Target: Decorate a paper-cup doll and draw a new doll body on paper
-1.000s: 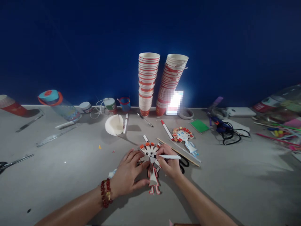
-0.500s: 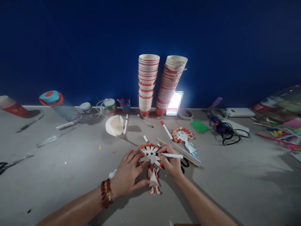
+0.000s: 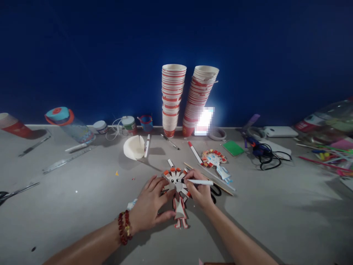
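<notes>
A paper doll [image 3: 179, 208] with a round white face, black eyes and a fringe of red-tipped strips lies on the table in front of me. My left hand [image 3: 151, 201] rests flat with its fingers apart, fingertips on the left side of the doll's head. My right hand [image 3: 200, 191] pinches a white marker [image 3: 202, 182], its dark tip at the face beside the right eye. Partly hidden behind my right hand are black scissor handles [image 3: 216, 193]. The marker's loose cap [image 3: 171, 162] appears to lie just above the head.
Two tall stacks of paper cups [image 3: 173, 99] stand against the blue wall. A second paper doll [image 3: 213, 160], a red marker [image 3: 195, 152] and a wooden stick [image 3: 226, 189] lie to the right. A cut cup piece [image 3: 134, 148], a ruler [image 3: 67, 160] and a water bottle [image 3: 70, 123] are leftward.
The marker has shifted very slightly in my right hand's grip at the doll's face. My left hand stays in place, and the view has drifted a little.
</notes>
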`<state>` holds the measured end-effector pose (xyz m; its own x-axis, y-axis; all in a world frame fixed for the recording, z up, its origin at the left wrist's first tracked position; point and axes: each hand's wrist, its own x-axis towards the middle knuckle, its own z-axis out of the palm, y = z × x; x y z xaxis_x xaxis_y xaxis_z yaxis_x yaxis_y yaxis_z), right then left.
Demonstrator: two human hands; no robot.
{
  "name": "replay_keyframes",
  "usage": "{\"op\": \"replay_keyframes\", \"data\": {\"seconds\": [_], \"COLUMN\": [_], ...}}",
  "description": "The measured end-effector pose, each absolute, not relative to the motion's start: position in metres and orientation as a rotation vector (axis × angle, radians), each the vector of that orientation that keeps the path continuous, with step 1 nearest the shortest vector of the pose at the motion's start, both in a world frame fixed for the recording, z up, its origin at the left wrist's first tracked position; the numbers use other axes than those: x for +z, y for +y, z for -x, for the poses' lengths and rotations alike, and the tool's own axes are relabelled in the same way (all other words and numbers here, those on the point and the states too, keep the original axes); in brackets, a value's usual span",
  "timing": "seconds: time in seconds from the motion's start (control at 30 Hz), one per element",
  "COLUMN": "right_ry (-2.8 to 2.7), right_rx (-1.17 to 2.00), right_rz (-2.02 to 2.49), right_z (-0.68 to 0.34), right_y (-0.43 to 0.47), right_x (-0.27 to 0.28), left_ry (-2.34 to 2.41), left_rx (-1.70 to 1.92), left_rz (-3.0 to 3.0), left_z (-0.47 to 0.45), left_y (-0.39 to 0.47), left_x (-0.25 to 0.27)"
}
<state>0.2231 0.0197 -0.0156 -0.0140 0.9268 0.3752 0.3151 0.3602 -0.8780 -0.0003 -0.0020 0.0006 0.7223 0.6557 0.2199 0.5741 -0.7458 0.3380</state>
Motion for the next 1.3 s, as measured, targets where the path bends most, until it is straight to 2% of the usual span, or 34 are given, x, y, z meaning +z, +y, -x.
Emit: {"op": "replay_keyframes", "data": {"seconds": [0.53, 1.3], "right_ry": [-1.540, -1.696], "right_rx": [0.816, 0.702], "right_rz": [1.138, 1.163], "right_z": [-0.218, -0.216], "right_y": [0.030, 0.032], "right_x": [-0.019, -0.021], "left_ry": [0.975, 0.989], "left_rx": [0.435, 0.485], "left_rz": [-2.675, -2.672], "left_z": [0.000, -0.001], "left_y": [-0.001, -0.002], "left_x": [0.003, 0.005]}}
